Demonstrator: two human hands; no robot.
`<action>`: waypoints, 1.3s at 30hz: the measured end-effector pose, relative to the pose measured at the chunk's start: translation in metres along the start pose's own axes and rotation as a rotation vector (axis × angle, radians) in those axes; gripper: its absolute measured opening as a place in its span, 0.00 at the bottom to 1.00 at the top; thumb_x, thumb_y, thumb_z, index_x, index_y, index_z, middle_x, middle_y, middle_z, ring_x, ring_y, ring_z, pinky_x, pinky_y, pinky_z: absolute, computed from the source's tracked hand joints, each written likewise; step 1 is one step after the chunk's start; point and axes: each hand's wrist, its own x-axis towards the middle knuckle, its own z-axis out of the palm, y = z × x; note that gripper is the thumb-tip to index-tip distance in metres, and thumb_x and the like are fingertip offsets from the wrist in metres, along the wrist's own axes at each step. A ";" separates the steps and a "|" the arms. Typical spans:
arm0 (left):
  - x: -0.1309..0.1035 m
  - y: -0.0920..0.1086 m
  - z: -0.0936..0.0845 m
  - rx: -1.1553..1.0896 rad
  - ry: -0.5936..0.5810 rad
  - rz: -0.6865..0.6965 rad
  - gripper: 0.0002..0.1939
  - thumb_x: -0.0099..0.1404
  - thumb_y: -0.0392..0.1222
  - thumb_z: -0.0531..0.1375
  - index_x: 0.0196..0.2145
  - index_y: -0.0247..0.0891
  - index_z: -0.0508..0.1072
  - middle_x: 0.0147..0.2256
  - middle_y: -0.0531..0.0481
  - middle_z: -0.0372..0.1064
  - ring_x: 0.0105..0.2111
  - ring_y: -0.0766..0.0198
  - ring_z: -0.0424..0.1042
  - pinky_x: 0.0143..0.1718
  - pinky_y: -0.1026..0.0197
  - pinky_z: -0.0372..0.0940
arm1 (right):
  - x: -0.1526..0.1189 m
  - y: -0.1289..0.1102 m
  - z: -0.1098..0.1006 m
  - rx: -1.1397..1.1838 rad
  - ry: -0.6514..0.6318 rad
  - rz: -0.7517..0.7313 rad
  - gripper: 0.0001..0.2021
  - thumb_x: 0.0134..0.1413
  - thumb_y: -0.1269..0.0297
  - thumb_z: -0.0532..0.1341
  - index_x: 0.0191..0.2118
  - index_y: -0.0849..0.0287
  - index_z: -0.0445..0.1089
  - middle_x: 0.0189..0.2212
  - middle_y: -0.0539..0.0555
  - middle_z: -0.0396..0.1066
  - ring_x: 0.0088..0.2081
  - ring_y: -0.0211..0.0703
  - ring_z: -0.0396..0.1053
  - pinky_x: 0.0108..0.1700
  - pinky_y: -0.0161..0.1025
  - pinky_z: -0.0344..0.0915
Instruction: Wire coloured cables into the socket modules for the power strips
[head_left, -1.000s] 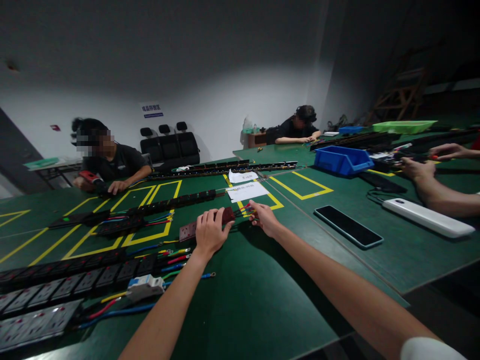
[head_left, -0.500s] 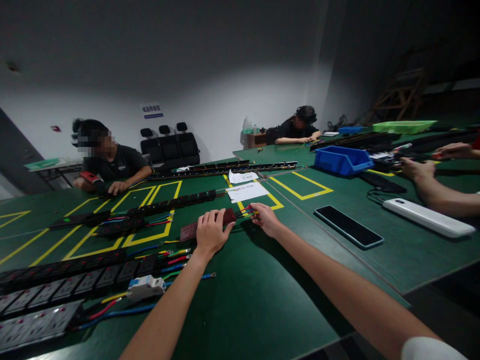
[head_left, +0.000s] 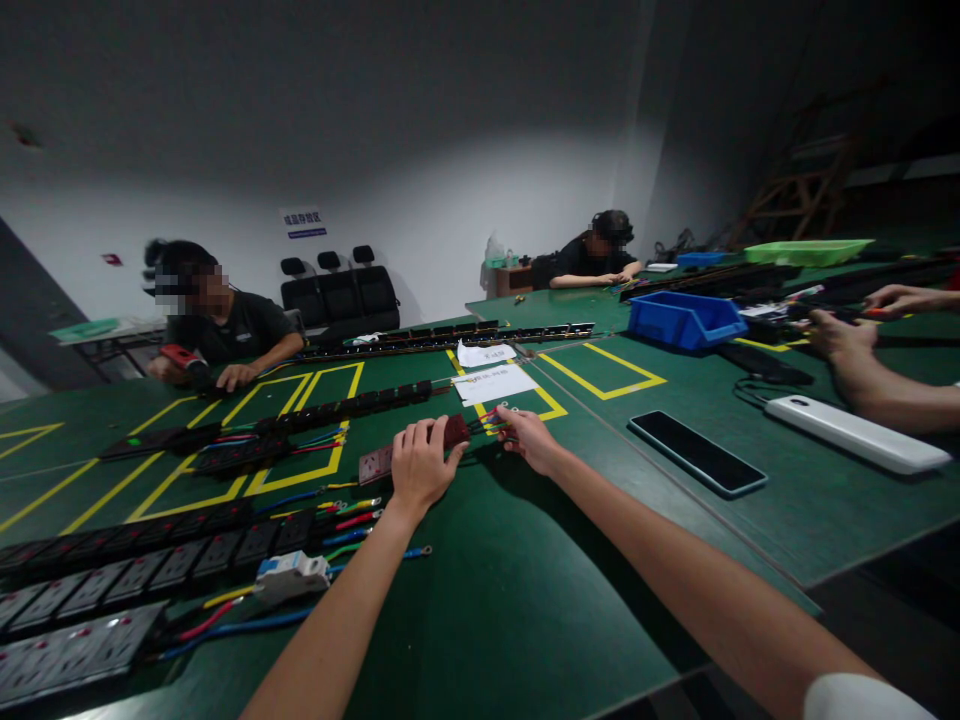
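Note:
My left hand (head_left: 420,462) is wrapped over a short dark-red power socket block (head_left: 375,466) lying on the green table; its middle is hidden under my fingers. From the block's right end run several coloured wires (head_left: 484,421) with ring terminals on their tips. My right hand (head_left: 529,440) pinches these wires close to the ends. Left of my left hand lie long black socket strips (head_left: 142,570) with yellow, red and blue leads. A white circuit breaker (head_left: 292,572) sits among those leads.
White paper sheets (head_left: 495,383) lie just beyond my hands. A phone (head_left: 697,453), a white power bank (head_left: 855,435) and a blue bin (head_left: 686,320) are to the right. A co-worker's hands (head_left: 847,345) work at far right. Two people sit across, one with a red power drill (head_left: 187,367).
My right hand has shifted very slightly left along the wires, and the ring terminals now show above its fingers. My left hand stays on the socket block. The co-worker's hands at right moved a little.

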 end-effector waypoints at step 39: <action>0.000 -0.001 0.002 0.027 0.030 -0.028 0.28 0.71 0.60 0.51 0.57 0.38 0.69 0.50 0.38 0.70 0.48 0.47 0.68 0.49 0.47 0.60 | -0.001 0.000 0.003 0.012 0.025 -0.038 0.10 0.58 0.59 0.65 0.32 0.60 0.71 0.24 0.51 0.72 0.20 0.32 0.64 0.16 0.26 0.57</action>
